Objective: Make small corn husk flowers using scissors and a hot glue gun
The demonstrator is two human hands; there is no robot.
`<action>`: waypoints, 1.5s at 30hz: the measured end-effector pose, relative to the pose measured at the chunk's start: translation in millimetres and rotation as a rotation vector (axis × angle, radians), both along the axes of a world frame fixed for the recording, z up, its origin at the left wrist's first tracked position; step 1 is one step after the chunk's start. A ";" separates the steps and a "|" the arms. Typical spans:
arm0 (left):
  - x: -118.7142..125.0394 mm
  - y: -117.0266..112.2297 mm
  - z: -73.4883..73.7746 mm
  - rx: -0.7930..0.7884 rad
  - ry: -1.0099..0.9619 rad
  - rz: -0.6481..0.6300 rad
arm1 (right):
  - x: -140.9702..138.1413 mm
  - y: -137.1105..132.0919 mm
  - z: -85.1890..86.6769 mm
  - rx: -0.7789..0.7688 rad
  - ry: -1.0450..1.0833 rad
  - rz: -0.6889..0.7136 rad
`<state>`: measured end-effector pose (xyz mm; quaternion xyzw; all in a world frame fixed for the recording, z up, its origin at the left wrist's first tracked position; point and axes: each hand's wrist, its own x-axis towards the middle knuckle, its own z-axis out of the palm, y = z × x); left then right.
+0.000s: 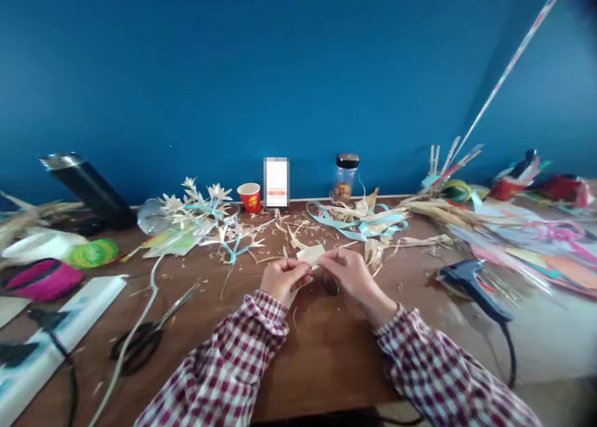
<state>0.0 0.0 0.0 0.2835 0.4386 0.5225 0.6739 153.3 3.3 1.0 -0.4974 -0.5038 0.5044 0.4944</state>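
Note:
Between my two hands is a pale, flat piece of what looks like dried husk (310, 253), held over the middle of the table. My left hand (285, 278) pinches its left end between thumb and fingers. On its right end, my right hand (347, 276) has thumb and fingertips closed. Just below the piece, a small dark ring-like object (331, 285) shows partly between the hands; I cannot tell what it is. Pale husk flowers with blue stems (233, 248) lie beyond my left hand.
Black-handled scissors (140, 347), a white cord and a power strip (88, 318) lie left. A blue glue gun (476, 284) rests right. At the back stand a red paper cup (250, 198), a lidded jar (345, 177) and a leaning black bottle (91, 188). Husk scraps and blue ribbon (349, 233) litter the table.

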 end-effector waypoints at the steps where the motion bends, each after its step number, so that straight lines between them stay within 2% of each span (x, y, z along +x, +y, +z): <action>1: 0.4 0.0 0.4 -0.013 0.012 0.000 | 0.1 0.2 -0.1 0.002 -0.006 0.000; 19: 6.9 0.2 -0.8 -0.084 0.100 0.067 | 1.0 1.7 -9.1 0.049 -0.028 -0.017; 30: 8.1 1.1 -6.4 -0.070 0.081 0.053 | 1.1 1.6 -7.7 0.061 -0.075 -0.021; 40: 6.8 -0.1 1.1 -0.010 0.076 0.043 | 1.8 -0.2 -4.2 0.047 0.110 0.025; 45: 2.8 -1.9 7.4 -0.021 0.055 -0.024 | 2.4 -0.8 -2.7 0.056 0.112 0.024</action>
